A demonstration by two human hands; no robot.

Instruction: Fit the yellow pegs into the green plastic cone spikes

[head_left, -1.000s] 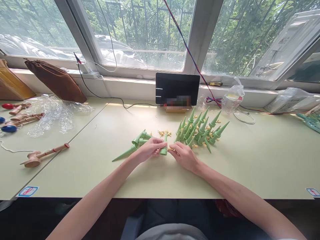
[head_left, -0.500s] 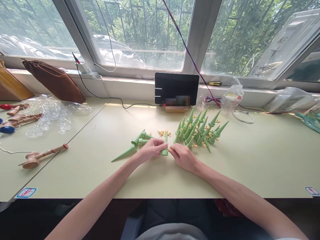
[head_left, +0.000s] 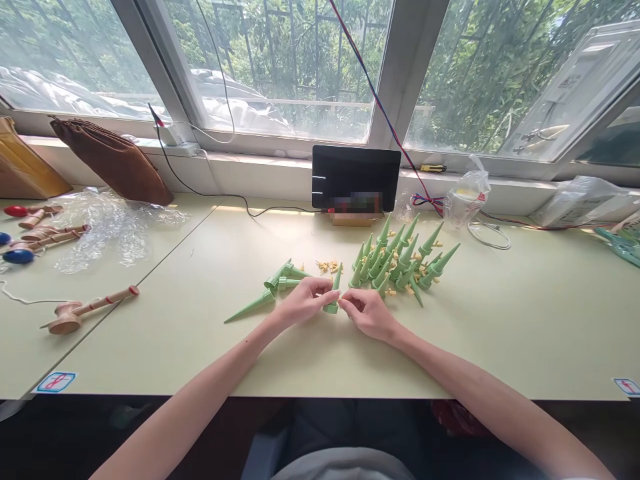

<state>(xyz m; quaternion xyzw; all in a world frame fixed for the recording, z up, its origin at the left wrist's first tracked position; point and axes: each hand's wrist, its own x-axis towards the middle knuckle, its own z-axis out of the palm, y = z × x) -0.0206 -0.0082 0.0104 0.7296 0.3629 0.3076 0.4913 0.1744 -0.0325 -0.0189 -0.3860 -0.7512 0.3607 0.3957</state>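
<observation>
Upright in my left hand (head_left: pixel 306 300) is a green watering spike (head_left: pixel 331 308), its point up and its wide collar near the table, with my thumb and fingers closed around it. My right hand (head_left: pixel 369 313) pinches a small yellow valve (head_left: pixel 341 301) against the side of that spike; fingertips mostly cover it, so how far it is inserted cannot be seen. Just beyond my hands lies a little heap of yellow valves (head_left: pixel 329 267). Several loose green spikes (head_left: pixel 254 308) lie to the left. On the right, many spikes (head_left: pixel 404 263) stand clustered, with yellow valves showing on their sides.
A dark tablet (head_left: pixel 356 177) leans at the back by the window. Wooden kendama toys (head_left: pixel 67 319) and crumpled clear plastic (head_left: pixel 117 233) occupy the left. Behind the clustered spikes are a bagged cup (head_left: pixel 466 200) and a coiled cable (head_left: pixel 489 235).
The held spike now leans slightly, its tip shifted right. My right fingers have closed in on its side with the yellow valve. The whole view has shifted a little.
</observation>
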